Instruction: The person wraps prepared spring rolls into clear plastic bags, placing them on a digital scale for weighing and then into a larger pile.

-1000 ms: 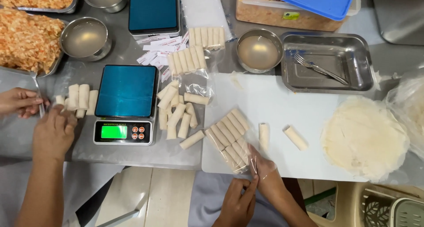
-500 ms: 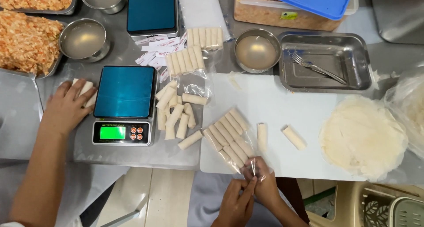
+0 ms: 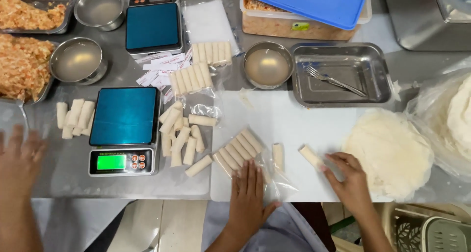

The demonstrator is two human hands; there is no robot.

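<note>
A clear plastic bag point(image 3: 274, 181) with a row of pale spring rolls point(image 3: 239, 149) lies on the white cutting board point(image 3: 284, 122). My left hand point(image 3: 248, 193) rests flat on the bag's near end, fingers spread, just below the rolls. My right hand point(image 3: 348, 176) reaches across the board, and its fingertips touch a loose roll point(image 3: 311, 156). Another loose roll point(image 3: 278, 156) lies between my hands. A stack of round white wrappers point(image 3: 390, 151) sits right of my right hand.
A blue digital scale point(image 3: 125, 129) stands left of a loose roll pile point(image 3: 181, 134). Another person's blurred hand point(image 3: 19, 159) is at the far left near more rolls point(image 3: 73, 117). At the back are steel bowls point(image 3: 267, 65), a tray with a fork point(image 3: 338, 75) and filling trays point(image 3: 22, 65).
My hands let go of the bag's open end. The left now lies flat on the bag; the right moved right to a loose roll. The other person's hand pulled back from the rolls.
</note>
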